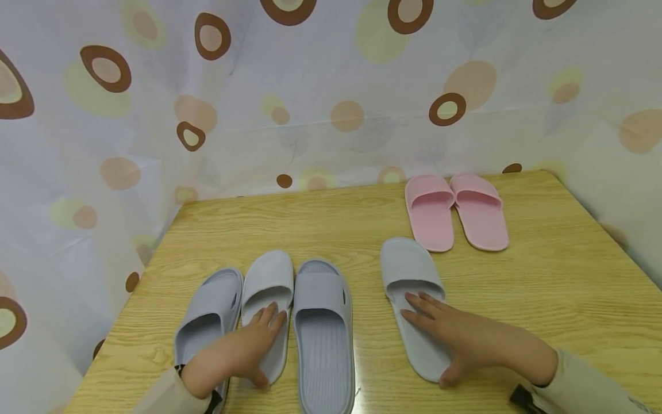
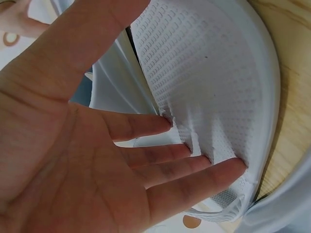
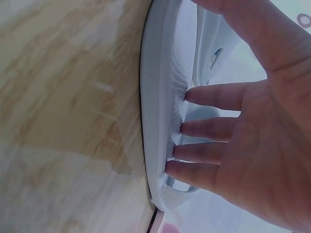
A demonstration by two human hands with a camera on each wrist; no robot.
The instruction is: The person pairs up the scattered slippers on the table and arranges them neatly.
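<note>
My left hand (image 1: 243, 348) is over a white slipper (image 1: 271, 270) that lies between two grey ones. In the left wrist view, its outstretched fingertips touch the textured insole (image 2: 209, 63). My right hand (image 1: 460, 333) is over the other white slipper (image 1: 412, 263), farther right. The right wrist view shows its fingers extended, with their tips right at that slipper's footbed, inside the rim (image 3: 158, 92). Both white slippers lie flat with toes pointing away from me. One grey slipper (image 1: 212, 299) sits left of my left hand, partly hidden by the wrist; the other grey slipper (image 1: 323, 362) is to its right.
Two pink slippers (image 1: 433, 221) stand side by side at the back right, one just behind the right white slipper. The wooden table (image 1: 564, 276) ends at a hanging sheet (image 1: 320, 69) with brown and yellow spots, which closes off the back and sides.
</note>
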